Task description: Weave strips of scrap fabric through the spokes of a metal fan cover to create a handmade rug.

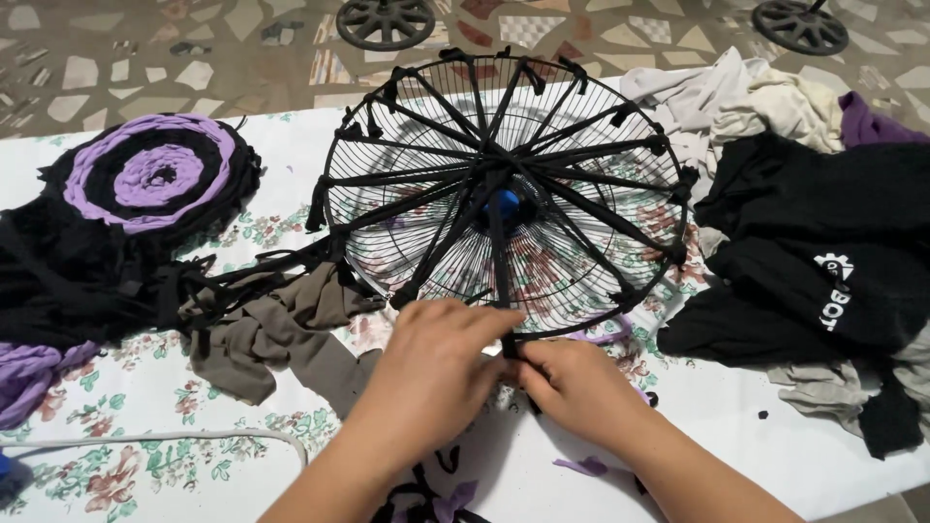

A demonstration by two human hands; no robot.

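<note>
A round black wire fan grille (581, 126) lies flat on the table with black fabric strips (572, 199) stretched like spokes from its blue hub (505, 202) to the rim. My left hand (436, 358) and my right hand (572, 383) meet at the near rim, both pinching the end of one black strip (500, 281) where it wraps the wire. Fingers of both hands are closed on that strip.
A floral tablecloth (145, 387) covers the table. A woven purple-and-black round mat (150, 174) lies at the left, grey-brown fabric (281, 329) beside it. Piled black, white and purple clothes (804, 223) sit at the right. Two black fan bases (386, 21) stand on the floor beyond.
</note>
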